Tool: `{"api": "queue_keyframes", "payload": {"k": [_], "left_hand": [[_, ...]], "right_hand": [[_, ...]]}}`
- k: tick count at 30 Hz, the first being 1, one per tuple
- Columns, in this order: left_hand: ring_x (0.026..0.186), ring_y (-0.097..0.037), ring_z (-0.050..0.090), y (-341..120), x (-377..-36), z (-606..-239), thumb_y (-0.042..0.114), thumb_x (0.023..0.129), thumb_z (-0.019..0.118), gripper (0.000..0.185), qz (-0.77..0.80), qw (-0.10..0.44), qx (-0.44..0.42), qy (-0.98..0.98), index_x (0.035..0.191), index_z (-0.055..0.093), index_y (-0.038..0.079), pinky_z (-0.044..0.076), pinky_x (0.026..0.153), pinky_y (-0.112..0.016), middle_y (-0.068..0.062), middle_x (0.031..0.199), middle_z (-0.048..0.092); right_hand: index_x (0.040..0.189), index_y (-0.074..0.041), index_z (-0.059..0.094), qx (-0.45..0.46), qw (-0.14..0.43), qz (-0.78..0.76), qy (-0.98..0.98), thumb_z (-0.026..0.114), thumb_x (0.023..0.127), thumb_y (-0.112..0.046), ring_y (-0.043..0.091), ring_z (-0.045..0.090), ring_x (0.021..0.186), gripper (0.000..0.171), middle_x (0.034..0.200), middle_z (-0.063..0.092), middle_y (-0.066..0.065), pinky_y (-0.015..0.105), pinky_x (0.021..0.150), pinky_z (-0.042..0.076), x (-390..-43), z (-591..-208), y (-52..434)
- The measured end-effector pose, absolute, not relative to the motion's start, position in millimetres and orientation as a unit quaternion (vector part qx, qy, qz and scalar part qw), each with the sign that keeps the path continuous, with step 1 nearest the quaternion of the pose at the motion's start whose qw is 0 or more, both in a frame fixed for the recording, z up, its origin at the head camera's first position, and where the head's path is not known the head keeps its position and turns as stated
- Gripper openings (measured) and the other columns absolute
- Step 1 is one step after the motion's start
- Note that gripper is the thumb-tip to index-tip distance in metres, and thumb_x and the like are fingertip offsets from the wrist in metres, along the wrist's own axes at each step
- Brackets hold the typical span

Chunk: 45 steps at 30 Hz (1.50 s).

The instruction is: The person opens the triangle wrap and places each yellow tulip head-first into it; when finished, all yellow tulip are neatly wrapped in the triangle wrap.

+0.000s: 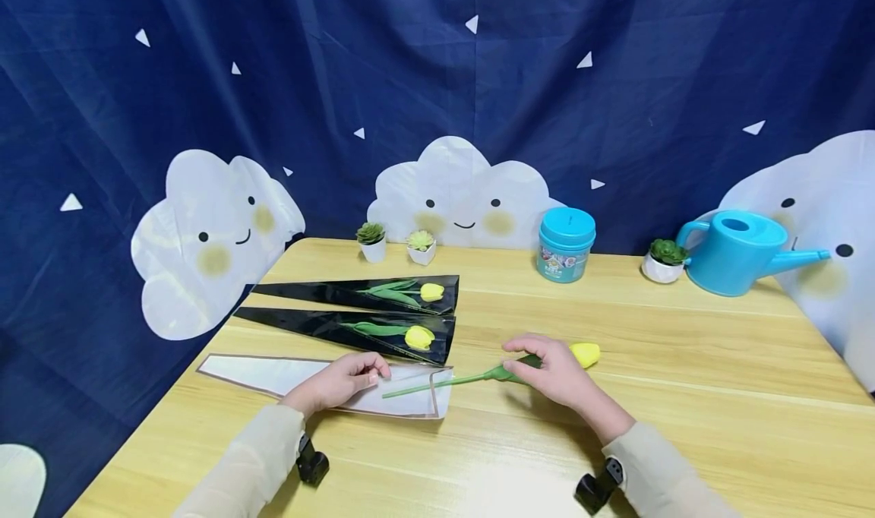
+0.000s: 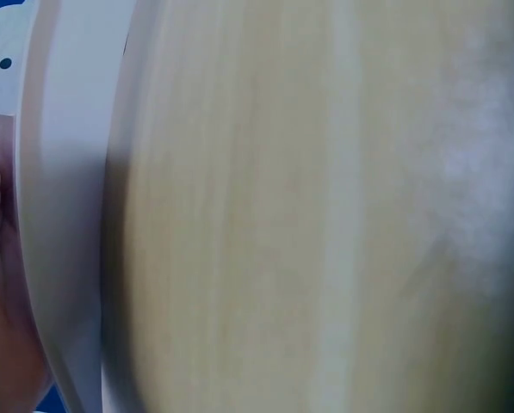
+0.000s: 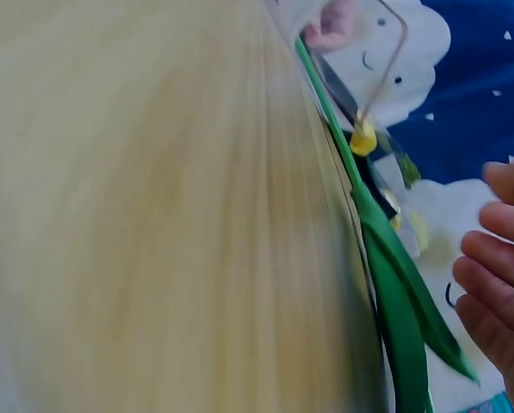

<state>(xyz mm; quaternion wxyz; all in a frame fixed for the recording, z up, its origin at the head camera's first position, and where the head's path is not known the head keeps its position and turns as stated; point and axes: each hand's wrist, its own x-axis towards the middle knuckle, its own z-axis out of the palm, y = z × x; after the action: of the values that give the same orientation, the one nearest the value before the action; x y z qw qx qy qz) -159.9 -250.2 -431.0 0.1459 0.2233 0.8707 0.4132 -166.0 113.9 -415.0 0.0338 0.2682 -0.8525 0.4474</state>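
A yellow tulip (image 1: 584, 354) with a green stem and leaves lies across the table. Its stem end overlaps the open end of a white flower sleeve (image 1: 273, 374) with a brown border. Over the sleeve is my left hand (image 1: 345, 381), fingers loosely bent, with a gap between thumb and forefinger. My right hand (image 1: 550, 370) is over the tulip's leaves, its thumb and fingers spread apart. In the right wrist view, the fingers (image 3: 498, 292) curve loosely beside the green leaves (image 3: 399, 301). The left wrist view shows the sleeve's edge (image 2: 71, 172) below the palm (image 2: 7, 292).
Behind the sleeve lie two black sleeves (image 1: 301, 289) (image 1: 294, 322), each with a yellow tulip. Small potted succulents (image 1: 372, 251), a blue lidded tub (image 1: 567, 244) and a blue watering can (image 1: 734, 256) stand along the back. A patterned blue curtain (image 1: 410, 62) hangs behind the table.
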Motion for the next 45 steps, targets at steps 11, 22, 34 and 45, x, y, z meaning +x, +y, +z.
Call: {"api": "queue_keyframes", "payload": {"k": [11, 22, 34, 45], "left_hand": [[0.079, -0.010, 0.045, -248.6, -161.5, -433.0, 0.003, 0.094, 0.047, 0.013, 0.422, 0.152, 0.222, 0.866, 0.097, 0.060, 0.006, 0.034, 0.073, -0.022, 0.001, 0.080, 0.047], [0.080, -0.011, 0.045, -246.9, -161.2, -432.9, 0.005, 0.094, 0.048, 0.012, 0.427, 0.150, 0.217, 0.865, 0.097, 0.060, 0.007, 0.034, 0.073, -0.023, 0.000, 0.080, 0.047], [0.079, -0.010, 0.045, -247.5, -159.3, -431.9, 0.002, 0.094, 0.047, 0.013, 0.416, 0.143, 0.212, 0.873, 0.097, 0.059, 0.006, 0.035, 0.072, -0.022, -0.001, 0.084, 0.050], [0.072, -0.009, 0.042, -243.9, -154.7, -424.5, 0.000, 0.093, 0.048, 0.014, 0.385, 0.122, 0.217, 0.889, 0.094, 0.058, 0.009, 0.034, 0.068, -0.023, 0.001, 0.078, 0.046]], "right_hand": [[0.111, -0.005, 0.066, 0.354, -0.001, 0.341, -0.871, 0.071, 0.081, -0.013, 0.030, 0.058, 0.106, 0.032, 0.113, 0.063, 0.011, 0.045, 0.089, 0.046, -179.3, -424.6, 137.5], [0.109, -0.009, 0.066, 0.369, -0.025, 0.289, -0.883, 0.071, 0.079, -0.011, 0.028, 0.058, 0.102, 0.031, 0.110, 0.063, 0.009, 0.041, 0.085, 0.047, -186.0, -427.4, 136.2], [0.105, -0.008, 0.068, 0.399, -0.026, 0.255, -0.880, 0.066, 0.084, -0.010, 0.023, 0.063, 0.095, 0.021, 0.101, 0.067, 0.004, 0.037, 0.080, 0.050, -184.9, -415.7, 131.1], [0.099, -0.011, 0.070, 0.389, -0.091, 0.329, -0.856, 0.064, 0.087, -0.018, 0.008, 0.062, 0.086, 0.015, 0.095, 0.069, -0.001, 0.027, 0.075, 0.049, -184.5, -411.2, 122.8]]}}
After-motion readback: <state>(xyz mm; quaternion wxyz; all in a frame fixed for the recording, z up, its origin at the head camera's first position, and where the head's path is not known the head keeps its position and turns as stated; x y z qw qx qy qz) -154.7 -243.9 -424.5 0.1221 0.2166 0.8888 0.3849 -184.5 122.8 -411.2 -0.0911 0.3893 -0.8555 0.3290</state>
